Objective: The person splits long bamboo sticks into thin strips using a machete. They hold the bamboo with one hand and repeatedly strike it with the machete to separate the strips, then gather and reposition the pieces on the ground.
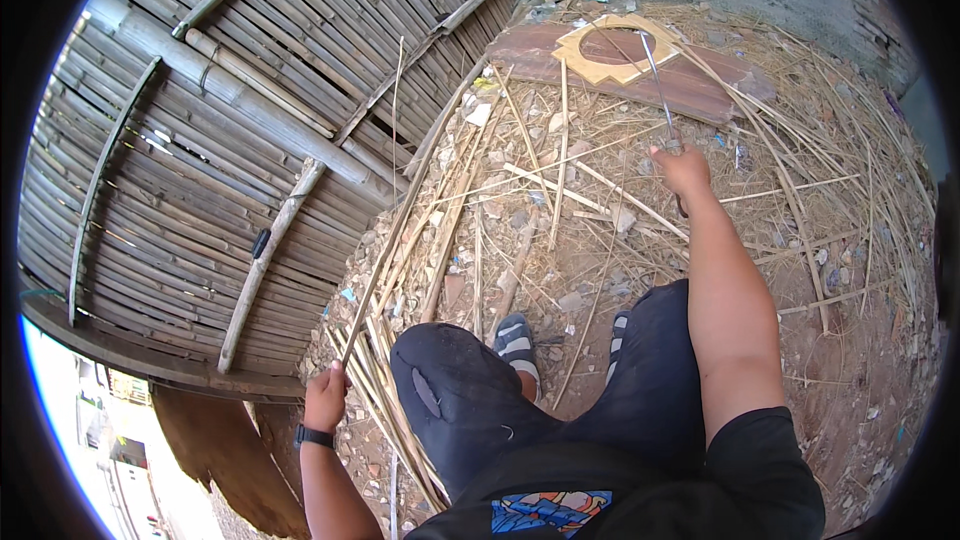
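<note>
Left: brown stick point(399, 230). Upper right: silvery tool point(654, 75), yellow board point(625, 74), red-brown plank point(535, 45). Lower middle: dark-blue pants point(475, 395), grey-striped shoes point(515, 342).

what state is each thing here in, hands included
Left hand: closed around the long strip
Long strip: held near its lower end, reaching up alongside the slatted wall
Right hand: closed around the metal tool's handle
Metal tool: held, shaft pointing away from the person
Yellow frame: lying on the brown board
Loose strips: scattered over the ground
Wristwatch: fastened on the left wrist
</note>
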Motion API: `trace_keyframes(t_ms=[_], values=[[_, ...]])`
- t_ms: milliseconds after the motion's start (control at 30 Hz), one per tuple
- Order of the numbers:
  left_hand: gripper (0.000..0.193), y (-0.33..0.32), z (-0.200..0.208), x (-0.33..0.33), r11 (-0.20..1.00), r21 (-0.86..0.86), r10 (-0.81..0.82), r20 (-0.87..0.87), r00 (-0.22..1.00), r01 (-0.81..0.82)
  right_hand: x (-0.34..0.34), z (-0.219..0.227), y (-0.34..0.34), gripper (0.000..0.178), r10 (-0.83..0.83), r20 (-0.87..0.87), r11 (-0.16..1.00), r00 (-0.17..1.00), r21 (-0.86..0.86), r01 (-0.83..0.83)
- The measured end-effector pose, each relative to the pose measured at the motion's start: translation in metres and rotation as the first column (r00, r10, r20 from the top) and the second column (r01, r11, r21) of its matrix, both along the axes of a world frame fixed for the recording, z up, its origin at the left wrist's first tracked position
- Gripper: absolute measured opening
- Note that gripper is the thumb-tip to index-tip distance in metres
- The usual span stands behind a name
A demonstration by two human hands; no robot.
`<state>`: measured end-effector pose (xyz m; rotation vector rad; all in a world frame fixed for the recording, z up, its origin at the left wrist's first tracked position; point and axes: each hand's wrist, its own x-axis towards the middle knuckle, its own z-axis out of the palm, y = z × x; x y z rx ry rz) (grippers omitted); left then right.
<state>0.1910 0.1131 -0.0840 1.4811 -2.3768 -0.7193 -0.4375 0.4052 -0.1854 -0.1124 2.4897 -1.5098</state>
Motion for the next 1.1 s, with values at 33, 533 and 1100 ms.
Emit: trace_keyframes(t_ms=[33, 533, 1100], values=[[0.059, -0.013, -0.008, -0.008, 0.998, 0.061, 0.032, -0.030, 0.999, -0.030, 0.009, 0.012, 0.000, 0.090, -0.003, 0.003, 1.000, 1.000, -0.001, 0.003], [0.042, 0.065, 0.022, -0.158, 0.838, -0.529, -0.192, -0.052, 0.980, 0.136, 0.122, 0.093, -0.042, 0.027, 0.659, -0.669, 0.731, 0.344, 0.461, -0.503], [0.036, 0.089, 0.011, -0.139, 0.830, -0.542, -0.218, -0.102, 0.971, 0.130, 0.144, 0.100, -0.046, 0.026, 0.616, -0.734, 0.754, 0.285, 0.445, -0.484]])
